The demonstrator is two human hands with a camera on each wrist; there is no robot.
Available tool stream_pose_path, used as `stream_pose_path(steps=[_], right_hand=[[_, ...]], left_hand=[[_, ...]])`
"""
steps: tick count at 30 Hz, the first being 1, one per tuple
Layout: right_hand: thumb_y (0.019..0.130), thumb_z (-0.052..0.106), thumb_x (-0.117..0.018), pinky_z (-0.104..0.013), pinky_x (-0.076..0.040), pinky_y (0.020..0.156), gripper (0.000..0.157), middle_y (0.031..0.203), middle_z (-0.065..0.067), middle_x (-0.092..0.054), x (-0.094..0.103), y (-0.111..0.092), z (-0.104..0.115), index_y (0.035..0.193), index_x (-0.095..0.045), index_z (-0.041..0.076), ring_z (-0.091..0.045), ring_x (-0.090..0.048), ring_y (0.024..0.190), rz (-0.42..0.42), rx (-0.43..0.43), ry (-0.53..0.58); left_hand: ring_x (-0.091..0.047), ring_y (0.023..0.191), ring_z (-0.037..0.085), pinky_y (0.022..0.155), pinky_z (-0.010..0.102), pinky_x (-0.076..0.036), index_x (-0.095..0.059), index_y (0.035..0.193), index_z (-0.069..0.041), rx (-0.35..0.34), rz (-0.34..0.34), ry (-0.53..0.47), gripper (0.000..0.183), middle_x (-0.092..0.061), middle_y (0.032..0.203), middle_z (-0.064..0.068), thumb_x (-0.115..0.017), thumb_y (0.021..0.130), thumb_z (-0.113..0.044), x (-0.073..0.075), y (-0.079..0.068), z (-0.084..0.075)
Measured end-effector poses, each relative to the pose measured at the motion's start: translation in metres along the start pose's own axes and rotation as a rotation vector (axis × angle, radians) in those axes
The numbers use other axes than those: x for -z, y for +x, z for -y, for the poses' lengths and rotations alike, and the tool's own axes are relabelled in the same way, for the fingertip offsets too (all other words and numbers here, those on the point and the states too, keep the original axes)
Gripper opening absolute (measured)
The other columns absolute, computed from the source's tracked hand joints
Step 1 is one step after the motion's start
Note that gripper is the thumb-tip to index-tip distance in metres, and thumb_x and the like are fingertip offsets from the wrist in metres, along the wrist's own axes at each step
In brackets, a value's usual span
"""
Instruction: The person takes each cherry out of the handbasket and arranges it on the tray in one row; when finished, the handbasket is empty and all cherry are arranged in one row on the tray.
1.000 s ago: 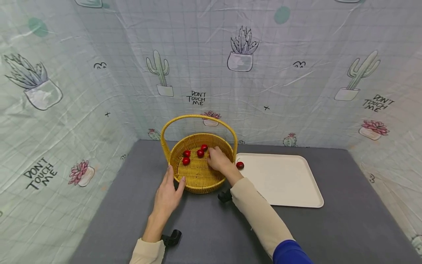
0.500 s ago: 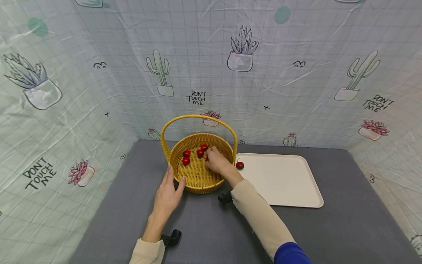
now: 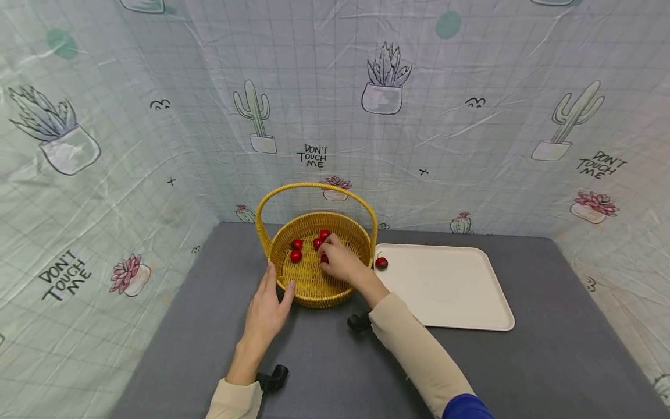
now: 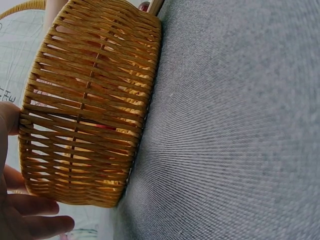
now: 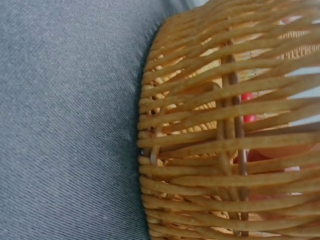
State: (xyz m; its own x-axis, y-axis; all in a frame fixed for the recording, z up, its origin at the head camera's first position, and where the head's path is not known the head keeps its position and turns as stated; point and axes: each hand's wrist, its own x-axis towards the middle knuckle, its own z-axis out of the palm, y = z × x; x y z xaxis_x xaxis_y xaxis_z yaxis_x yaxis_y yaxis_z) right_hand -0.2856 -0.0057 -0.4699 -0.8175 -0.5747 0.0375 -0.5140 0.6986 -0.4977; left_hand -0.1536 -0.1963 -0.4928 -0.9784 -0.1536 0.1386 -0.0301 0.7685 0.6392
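A round yellow wicker basket (image 3: 314,298) with a tall arched handle stands on the grey table. Inside it, my right hand (image 3: 342,262) pinches a dark red cherry (image 3: 324,259) between thumb and fingers. Several other cherries lie in the basket: a pair at its left, including one cherry (image 3: 295,256), and a pair at its back, including another cherry (image 3: 324,234), right beside my right fingertips. My left hand (image 3: 266,308) rests against the basket's outer left side, fingers extended and thumb at the front. In the left wrist view, two fingers (image 4: 42,225) extend past the woven wall.
A white rectangular tray (image 3: 445,285) lies right of the basket, close to its side. One cherry (image 3: 381,263) with a stem sits at the tray's left edge. Behind the grey table (image 3: 324,361) hangs a cactus-print sheet (image 3: 419,134).
My right hand has moved left inside the basket, toward the pair of cherries at the back, and the pinched cherry now shows. My left hand and the basket have stayed put.
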Motion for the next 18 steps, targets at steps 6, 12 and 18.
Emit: stream_pose_path(steps=[6, 12, 18], right_hand=[[0.096, 0.012, -0.068, -0.03, -0.049, 0.071, 0.018, 0.125, -0.012, -0.039, 0.0, -0.005, 0.002, 0.113, -0.069, 0.006, -0.018, -0.056, 0.079, -0.054, 0.032, 0.036], [0.095, 0.012, -0.067, -0.03, -0.051, 0.077, 0.021, 0.119, -0.01, -0.048, 0.004, -0.012, 0.007, 0.116, -0.068, 0.009, -0.017, -0.055, 0.087, -0.084, 0.079, 0.037], [0.091, 0.013, -0.069, -0.033, -0.054, 0.084, 0.031, 0.12, -0.01, -0.055, 0.013, -0.023, 0.016, 0.121, -0.06, 0.007, -0.018, -0.059, 0.096, -0.133, 0.091, 0.089]], left_hand=[[-0.036, 0.146, 0.042, 0.114, 0.059, -0.036, -0.015, 0.161, -0.004, -0.004, -0.007, -0.009, 0.083, -0.024, 0.165, 0.02, -0.046, 0.102, -0.054, -0.001, 0.0, 0.0], [-0.037, 0.145, 0.042, 0.113, 0.059, -0.037, -0.015, 0.161, -0.005, -0.001, -0.002, -0.01, 0.082, -0.025, 0.165, 0.02, -0.047, 0.103, -0.053, -0.002, 0.0, 0.001], [-0.037, 0.146, 0.041, 0.114, 0.058, -0.036, -0.012, 0.162, -0.007, 0.009, 0.011, -0.012, 0.083, -0.024, 0.165, 0.019, -0.046, 0.102, -0.054, -0.001, 0.0, 0.001]])
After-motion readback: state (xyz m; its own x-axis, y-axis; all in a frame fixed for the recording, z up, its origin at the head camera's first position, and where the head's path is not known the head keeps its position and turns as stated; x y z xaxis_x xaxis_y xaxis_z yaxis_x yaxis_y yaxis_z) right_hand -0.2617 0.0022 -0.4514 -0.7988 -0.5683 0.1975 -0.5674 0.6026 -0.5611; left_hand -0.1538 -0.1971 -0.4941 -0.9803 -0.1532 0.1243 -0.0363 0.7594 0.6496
